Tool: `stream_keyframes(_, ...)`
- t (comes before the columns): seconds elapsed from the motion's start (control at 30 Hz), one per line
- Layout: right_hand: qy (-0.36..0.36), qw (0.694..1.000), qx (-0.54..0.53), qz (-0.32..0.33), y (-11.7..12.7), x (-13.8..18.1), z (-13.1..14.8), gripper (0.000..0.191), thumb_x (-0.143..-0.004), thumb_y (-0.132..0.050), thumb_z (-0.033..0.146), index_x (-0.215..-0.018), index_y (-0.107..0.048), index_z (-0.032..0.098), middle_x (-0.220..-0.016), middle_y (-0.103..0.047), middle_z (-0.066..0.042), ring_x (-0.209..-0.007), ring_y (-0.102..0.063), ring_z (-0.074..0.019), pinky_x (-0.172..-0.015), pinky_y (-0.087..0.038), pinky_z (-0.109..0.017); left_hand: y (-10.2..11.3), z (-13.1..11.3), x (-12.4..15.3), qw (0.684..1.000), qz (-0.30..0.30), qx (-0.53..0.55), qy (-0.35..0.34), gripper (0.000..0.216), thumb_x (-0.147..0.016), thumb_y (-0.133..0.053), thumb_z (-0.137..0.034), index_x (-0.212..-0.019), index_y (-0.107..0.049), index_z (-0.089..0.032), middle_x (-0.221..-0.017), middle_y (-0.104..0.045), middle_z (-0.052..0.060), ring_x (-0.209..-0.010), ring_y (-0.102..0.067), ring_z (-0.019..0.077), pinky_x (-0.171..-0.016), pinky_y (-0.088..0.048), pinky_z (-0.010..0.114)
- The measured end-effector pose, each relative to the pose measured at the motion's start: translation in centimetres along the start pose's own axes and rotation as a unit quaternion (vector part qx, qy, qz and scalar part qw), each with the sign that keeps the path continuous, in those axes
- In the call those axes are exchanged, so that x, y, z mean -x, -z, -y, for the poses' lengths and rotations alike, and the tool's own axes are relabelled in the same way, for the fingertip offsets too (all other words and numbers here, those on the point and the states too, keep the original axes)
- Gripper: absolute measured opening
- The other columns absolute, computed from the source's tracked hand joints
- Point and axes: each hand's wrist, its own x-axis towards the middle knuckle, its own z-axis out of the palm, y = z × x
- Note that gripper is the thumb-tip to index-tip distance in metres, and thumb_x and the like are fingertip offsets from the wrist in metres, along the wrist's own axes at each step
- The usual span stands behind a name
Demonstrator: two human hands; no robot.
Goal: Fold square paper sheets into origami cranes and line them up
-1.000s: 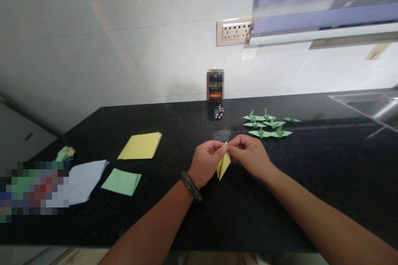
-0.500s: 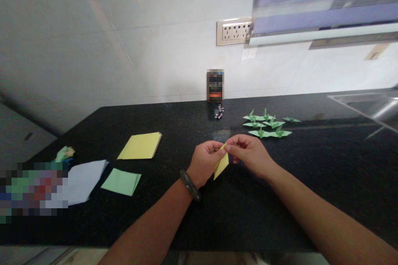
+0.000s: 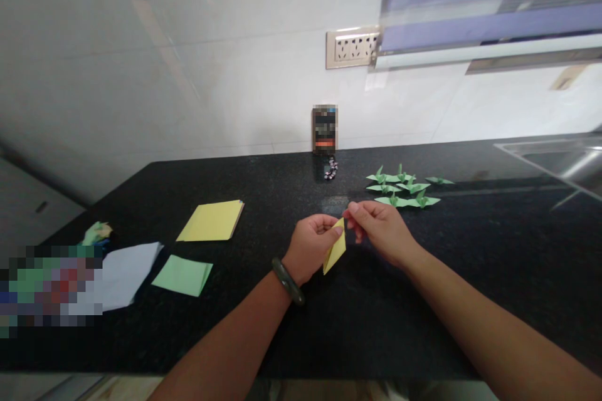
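Note:
My left hand (image 3: 310, 244), with a dark bangle on its wrist, pinches a folded piece of yellow paper (image 3: 335, 254) between thumb and fingers. The paper is a narrow, pointed shape held above the dark counter, its lower tip slanting down toward me. My right hand (image 3: 383, 229) is beside the paper's upper tip. Its thumb is raised off the paper, and its fingers are loosely bent and apart; whether a fingertip still touches the paper's edge is unclear. Beyond the right hand, several folded green paper cranes (image 3: 412, 187) stand in rows.
To the left lie a yellow paper stack (image 3: 211, 220), a folded green sheet (image 3: 183, 274) and white sheets (image 3: 129, 276). A blurred-out box (image 3: 325, 130) leans on the wall, a beaded string (image 3: 332, 169) before it. A socket panel (image 3: 352, 48) is above.
My right thumb has lifted off the yellow paper's upper tip, and the right fingers have loosened. My left hand keeps its pinch on the paper.

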Motion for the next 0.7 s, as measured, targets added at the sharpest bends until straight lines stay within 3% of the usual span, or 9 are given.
stream_keyframes(0.1, 0.01, 0.999, 0.036, 0.027, -0.01, 0.11, -0.09, 0.026, -0.067, -0.065, 0.039, -0.069, -0.059, 0.014, -0.058, -0.054, 0.002, -0.044, -0.045, -0.0071, -0.041, -0.038, -0.02, -0.01, -0.1, 0.04, 1.0, 0.001, 0.0, 0.001, 0.021, -0.067, -0.065, -0.031, -0.074, -0.061, -0.012, -0.063, -0.062, 0.001, -0.053, -0.053, 0.0092, -0.052, -0.039, 0.022)
stream_keyframes(0.2, 0.021, 0.997, 0.066, 0.024, -0.07, 0.14, -0.22, 0.023, -0.07, -0.062, 0.037, -0.066, -0.057, 0.015, -0.055, -0.052, 0.003, -0.043, -0.044, -0.0071, -0.041, -0.037, -0.02, -0.05, -0.2, 0.11, 1.0, 0.013, 0.004, 0.007, 0.019, -0.066, -0.066, -0.029, -0.071, -0.06, -0.012, -0.061, -0.061, 0.001, -0.053, -0.052, 0.0085, -0.052, -0.039, 0.021)
stream_keyframes(0.4, 0.003, 0.999, 0.037, 0.036, -0.3, 0.06, -0.42, 0.024, -0.069, -0.063, 0.038, -0.07, -0.055, 0.015, -0.058, -0.05, 0.003, -0.046, -0.043, -0.0074, -0.041, -0.036, -0.021, 0.02, 0.11, 0.01, 0.999, 0.012, 0.04, 0.001, 0.022, -0.063, -0.069, -0.027, -0.073, -0.058, -0.011, -0.063, -0.062, 0.001, -0.055, -0.055, 0.0096, -0.054, -0.041, 0.022)
stream_keyframes(0.5, 0.009, 0.999, 0.034, 0.034, -0.35, 0.08, -0.43, 0.022, -0.068, -0.062, 0.036, -0.069, -0.055, 0.015, -0.057, -0.05, 0.004, -0.046, -0.042, -0.0074, -0.042, -0.036, -0.021, -0.05, 0.19, -0.01, 0.998, 0.007, 0.063, -0.005, 0.032, -0.059, -0.072, -0.023, -0.084, -0.055, -0.013, -0.06, -0.062, -0.001, -0.053, -0.056, 0.0094, -0.053, -0.041, 0.021)
stream_keyframes(0.6, 0.028, 0.999, 0.034, 0.03, -0.35, 0.09, -0.47, 0.02, -0.07, -0.061, 0.034, -0.067, -0.055, 0.015, -0.055, -0.049, 0.004, -0.045, -0.041, -0.0069, -0.043, -0.034, -0.021, -0.19, 0.12, 0.11, 0.993, 0.037, 0.109, 0.031, 0.049, -0.054, -0.075, -0.021, -0.097, -0.05, -0.015, -0.062, -0.064, -0.002, -0.055, -0.059, 0.0117, -0.056, -0.044, 0.023)
stream_keyframes(0.7, 0.039, 0.998, 0.044, 0.033, -0.39, 0.04, -0.58, 0.019, -0.069, -0.062, 0.033, -0.067, -0.056, 0.015, -0.057, -0.05, 0.003, -0.048, -0.042, -0.0072, -0.044, -0.034, -0.021, -0.26, 0.06, 0.22, 0.987, 0.061, 0.12, 0.093, 0.038, -0.054, -0.075, -0.025, -0.084, -0.056, -0.012, -0.065, -0.065, 0.003, -0.058, -0.061, 0.0138, -0.057, -0.047, 0.026)
